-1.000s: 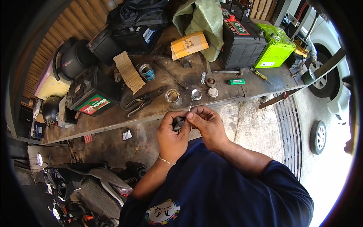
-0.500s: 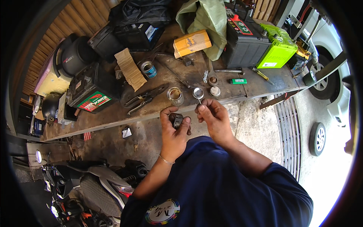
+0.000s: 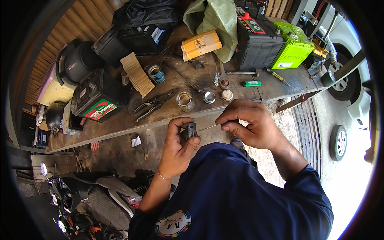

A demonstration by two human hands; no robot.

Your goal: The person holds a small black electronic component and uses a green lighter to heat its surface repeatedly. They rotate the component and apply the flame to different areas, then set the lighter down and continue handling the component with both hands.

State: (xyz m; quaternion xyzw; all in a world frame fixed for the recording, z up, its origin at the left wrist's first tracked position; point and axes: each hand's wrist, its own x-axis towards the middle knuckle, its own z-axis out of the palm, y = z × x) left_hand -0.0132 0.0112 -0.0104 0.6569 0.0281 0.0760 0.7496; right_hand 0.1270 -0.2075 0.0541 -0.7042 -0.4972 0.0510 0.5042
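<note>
In my left hand (image 3: 175,149) is a small dark blocky part (image 3: 191,130), gripped between thumb and fingers in front of the workbench edge. My right hand (image 3: 256,125) pinches a thin stick (image 3: 210,127) between thumb and forefinger. The stick's tip points at the dark part, close to it; whether they touch I cannot tell. Just beyond my hands on the bench stand a glass jar (image 3: 185,102) with brownish contents, a small round silver container (image 3: 209,97) and a small pot with a pale lid (image 3: 227,95). What the part is does not show.
The wooden workbench (image 3: 120,134) carries dark pliers-like tools (image 3: 154,107), a blue-labelled can (image 3: 156,74), corrugated cardboard (image 3: 137,75), a green lighter (image 3: 251,83) and a screwdriver (image 3: 279,78). Car batteries (image 3: 291,50) stand behind. A motorcycle (image 3: 104,204) is at lower left.
My right hand has drawn the stick back from the silver container, moved right and turned it toward the dark part. My left hand still holds that part, now tilted more upright.
</note>
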